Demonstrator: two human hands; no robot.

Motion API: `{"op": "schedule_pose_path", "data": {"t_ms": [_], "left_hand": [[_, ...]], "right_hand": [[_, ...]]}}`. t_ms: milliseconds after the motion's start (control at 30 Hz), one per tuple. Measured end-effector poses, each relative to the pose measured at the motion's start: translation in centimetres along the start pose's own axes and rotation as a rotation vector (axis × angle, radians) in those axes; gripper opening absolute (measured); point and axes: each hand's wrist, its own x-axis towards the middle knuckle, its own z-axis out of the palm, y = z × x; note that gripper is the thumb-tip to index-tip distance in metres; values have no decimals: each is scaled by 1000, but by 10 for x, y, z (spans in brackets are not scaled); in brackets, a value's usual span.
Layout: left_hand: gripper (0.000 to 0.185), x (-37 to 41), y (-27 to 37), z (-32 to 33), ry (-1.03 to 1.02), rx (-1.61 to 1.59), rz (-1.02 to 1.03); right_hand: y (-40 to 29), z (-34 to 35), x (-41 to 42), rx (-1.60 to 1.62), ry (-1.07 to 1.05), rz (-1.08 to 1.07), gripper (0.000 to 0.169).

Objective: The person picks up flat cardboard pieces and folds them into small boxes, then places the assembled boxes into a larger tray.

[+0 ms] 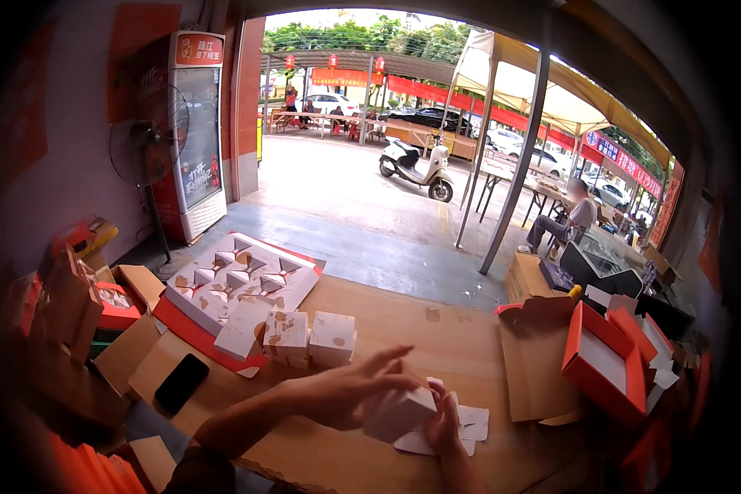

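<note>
A small white paperboard box is between my two hands, over the near part of a wooden table. My left hand lies over the box's upper left side, its fingers spread. At the box's right side, my right hand grips it with bent fingers. Flat white card pieces lie on the table beneath and beside the right hand. Beyond my hands stand a printed white box and another white box. Behind these, a white divider insert rests on a red box lid.
A black phone lies on cardboard at the left, near opened cartons. Red open boxes and a brown cardboard sheet are at the right. A standing fan and a drinks fridge stand back left; a person sits outside.
</note>
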Motion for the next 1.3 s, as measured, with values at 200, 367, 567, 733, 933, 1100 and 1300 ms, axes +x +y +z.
{"op": "schedule_pose_path", "data": {"t_ms": [200, 367, 567, 733, 933, 1100, 1300], "left_hand": [[84, 19, -75, 101, -142, 66, 200], [77, 29, -70, 89, -32, 271, 176], [46, 8, -87, 118, 424, 153, -89], [49, 7, -81, 124, 435, 198, -31], [50, 9, -81, 116, 452, 207, -2], [46, 10, -86, 110, 464, 273, 33], [37, 5, -101, 111, 474, 337, 12]], "right_hand": [[-3, -5, -19, 127, -272, 279, 95], [2, -27, -17, 44, -199, 322, 91], [6, -27, 8, 260, 67, 30, 57], [5, -24, 6, 219, 18, 43, 49], [-4, -7, 0, 188, 10, 44, 58], [-4, -7, -2, 105, 16, 108, 63], [1, -5, 0, 100, 59, -49, 60]]}}
